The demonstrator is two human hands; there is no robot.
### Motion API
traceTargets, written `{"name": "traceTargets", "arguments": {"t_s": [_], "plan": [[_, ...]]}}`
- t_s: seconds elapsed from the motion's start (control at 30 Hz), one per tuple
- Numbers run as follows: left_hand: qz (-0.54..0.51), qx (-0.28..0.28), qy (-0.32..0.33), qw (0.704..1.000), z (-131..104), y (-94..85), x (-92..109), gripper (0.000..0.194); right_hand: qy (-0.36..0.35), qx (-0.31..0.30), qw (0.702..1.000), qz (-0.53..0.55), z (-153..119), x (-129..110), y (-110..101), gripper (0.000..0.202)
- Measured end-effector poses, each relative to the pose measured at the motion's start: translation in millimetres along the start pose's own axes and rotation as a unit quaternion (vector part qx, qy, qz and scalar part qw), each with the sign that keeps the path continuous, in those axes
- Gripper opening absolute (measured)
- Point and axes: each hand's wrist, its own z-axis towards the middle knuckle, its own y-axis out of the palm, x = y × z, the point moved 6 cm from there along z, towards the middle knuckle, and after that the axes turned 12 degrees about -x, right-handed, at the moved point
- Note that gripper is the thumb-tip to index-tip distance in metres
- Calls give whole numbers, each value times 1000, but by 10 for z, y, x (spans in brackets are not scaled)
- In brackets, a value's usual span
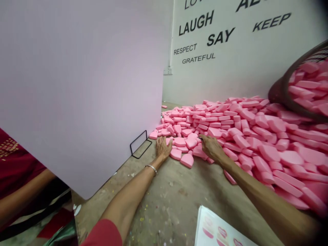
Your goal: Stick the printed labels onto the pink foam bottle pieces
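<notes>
A large heap of small pink bottle-shaped pieces (241, 130) covers the right side of the worktable. At its near left edge, my left hand (163, 147) rests with its fingers apart, touching the outermost pieces; a bracelet (151, 168) circles that wrist. My right hand (212, 147) reaches into the front of the heap with its fingers closed. A short, thin dark tool (200, 138) sticks out from those fingertips; its kind is too small to make out. Several loose pink pieces, such as the pink piece (187, 160), lie flat between my hands.
A tall pale panel (84, 85) stands at left, a black wire bookend (140, 145) by its lower corner. A tipped basket (280, 92) spills pink pieces at right. Printed sheets (217, 229) lie at the near edge. Another person's arm (25, 194) shows behind the panel.
</notes>
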Motion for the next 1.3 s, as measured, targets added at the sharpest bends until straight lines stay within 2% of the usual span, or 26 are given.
{"name": "traceTargets", "arguments": {"t_s": [0.1,0.2,0.3,0.43,0.53,0.63,0.8,0.93,1.03,1.17,1.3], "plan": [[-12,-34,32,999,-2,115,54,36,-9,-22,1000,-5,222,-39,203,44],[-24,-50,49,997,-173,111,101,33,-29,-35,999,9,131,-172,387,41],[-37,-65,60,995,-562,-12,128,30,-42,-30,998,27,-262,-343,488,41],[-53,-84,65,993,-1245,-250,170,32,-50,2,997,52,-916,-569,512,41],[-56,-96,58,992,-1621,-389,193,29,-64,25,995,68,-1225,-721,497,39],[-47,-107,44,992,-1794,-463,186,25,-77,62,992,79,-1351,-806,393,37],[-27,-130,10,991,-1868,-499,172,27,-83,129,983,99,-1586,-852,-5,37],[-11,-143,10,990,-1919,-500,237,39,-86,129,981,118,-2065,-910,-248,35],[3,-153,32,988,-1954,-553,321,32,-58,95,979,173,-2497,-883,-292,34],[12,-164,80,983,-2071,-808,524,28,24,52,969,241,-2966,-827,-334,37],[-1,-231,176,957,-2509,-1143,899,22,56,35,960,271,-3292,-1075,-485,44]]}}
